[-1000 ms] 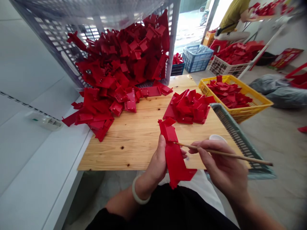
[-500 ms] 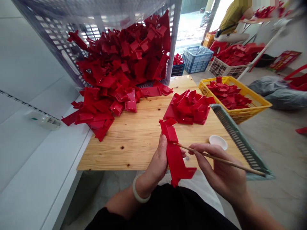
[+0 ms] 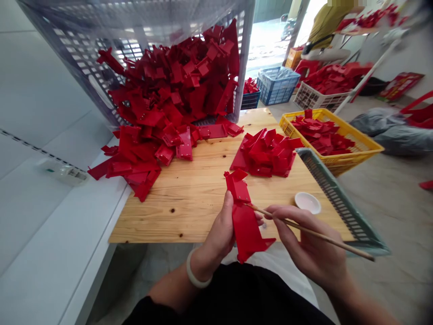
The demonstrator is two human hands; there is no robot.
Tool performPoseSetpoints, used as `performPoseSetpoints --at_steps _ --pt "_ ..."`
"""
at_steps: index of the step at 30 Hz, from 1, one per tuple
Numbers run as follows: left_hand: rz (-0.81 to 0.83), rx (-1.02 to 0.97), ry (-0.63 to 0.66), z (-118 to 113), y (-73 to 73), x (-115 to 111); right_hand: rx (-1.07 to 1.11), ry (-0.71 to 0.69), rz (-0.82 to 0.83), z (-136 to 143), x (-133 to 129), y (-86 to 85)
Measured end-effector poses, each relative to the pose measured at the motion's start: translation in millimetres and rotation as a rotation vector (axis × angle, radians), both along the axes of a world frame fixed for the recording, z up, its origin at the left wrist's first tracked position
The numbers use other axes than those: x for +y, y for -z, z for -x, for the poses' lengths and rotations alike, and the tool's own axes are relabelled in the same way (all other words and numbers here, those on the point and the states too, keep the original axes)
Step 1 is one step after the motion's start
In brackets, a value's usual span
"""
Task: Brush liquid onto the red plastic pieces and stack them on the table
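My left hand (image 3: 219, 228) grips a long red plastic part (image 3: 246, 228) near the table's front edge, its thumb along the left side. Between the pinched fingers of my right hand (image 3: 307, 239) is a thin wooden brush (image 3: 321, 234), whose tip touches the red part just below its upper raised section. Right of the held part, a small white dish (image 3: 307, 202) rests on the wooden table (image 3: 199, 194). A pile of similar red parts (image 3: 267, 153) lies just beyond my hands.
A tilted grey crate (image 3: 244, 58) spills red parts (image 3: 135, 158) onto the table's left side. At the right edge stand a green crate (image 3: 333, 187) and a yellow crate (image 3: 367, 146). A person (image 3: 320, 29) is in the background beside more crates.
The held red part has turned slightly in my left hand, its lower end shifting a little left. The rear end of the brush has dipped slightly, while its tip stays against the part.
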State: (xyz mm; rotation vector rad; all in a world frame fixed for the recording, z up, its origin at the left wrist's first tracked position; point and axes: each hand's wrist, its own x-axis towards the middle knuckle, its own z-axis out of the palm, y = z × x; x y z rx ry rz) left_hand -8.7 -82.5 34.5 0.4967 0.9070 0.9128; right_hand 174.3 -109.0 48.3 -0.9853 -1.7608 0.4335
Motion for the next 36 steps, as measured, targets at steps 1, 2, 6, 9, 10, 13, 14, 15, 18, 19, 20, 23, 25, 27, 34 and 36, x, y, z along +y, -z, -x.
performPoseSetpoints --at_steps 1,2,6,9,10,13,14,15,18,19,20,23,25,27,34,36 --pt "0.006 -0.006 -0.004 -0.4 -1.0 -0.1 -0.009 0.000 -0.013 0.2 0.2 0.0" --pt "0.015 -0.011 -0.010 -0.8 -1.9 -0.2 -0.016 0.002 -0.020 0.3 0.4 0.1" --pt "0.047 -0.011 -0.030 -1.9 -5.0 1.0 -0.003 0.026 -0.001 0.2 1.2 1.3" --pt "0.038 -0.020 -0.061 -3.2 -6.6 2.1 -0.026 0.018 -0.025 0.1 2.5 1.2" --pt "0.034 -0.025 -0.065 -4.0 -6.7 2.1 -0.040 0.016 -0.036 0.2 3.3 0.6" --pt "0.034 -0.029 -0.059 -7.1 -3.5 0.7 -0.045 0.033 -0.063 0.8 6.3 -1.1" --pt "0.037 -0.035 -0.056 -8.0 -0.9 0.5 -0.040 0.042 -0.074 0.7 7.3 -0.9" --pt "0.041 -0.043 -0.051 -8.5 2.4 1.2 -0.036 0.047 -0.087 0.3 8.3 -0.1" --pt "0.058 -0.022 -0.011 -5.5 12.1 14.5 0.019 0.086 -0.110 -5.1 11.4 6.5" --pt "0.047 0.011 -0.002 -2.7 13.4 24.1 0.057 0.115 -0.104 -8.5 12.4 9.5" --pt "0.012 0.057 0.002 0.9 12.8 36.6 0.100 0.150 -0.101 -12.4 13.0 12.3" --pt "-0.199 0.197 -0.034 11.2 -0.7 89.3 0.247 0.241 -0.073 -23.8 12.0 18.0" --pt "-0.322 0.247 -0.055 11.1 -16.1 133.0 0.362 0.280 -0.040 -27.8 9.1 18.5" --pt "-0.394 0.280 -0.035 0.4 -30.9 177.9 0.462 0.312 -0.005 -28.2 5.8 16.8" --pt "-0.483 0.478 0.085 -64.1 -45.0 277.9 0.499 0.444 -0.078 -44.1 -2.9 10.7" --pt "-0.498 0.521 0.069 -59.0 -38.1 280.8 0.455 0.495 -0.088 -63.0 -8.2 13.8"
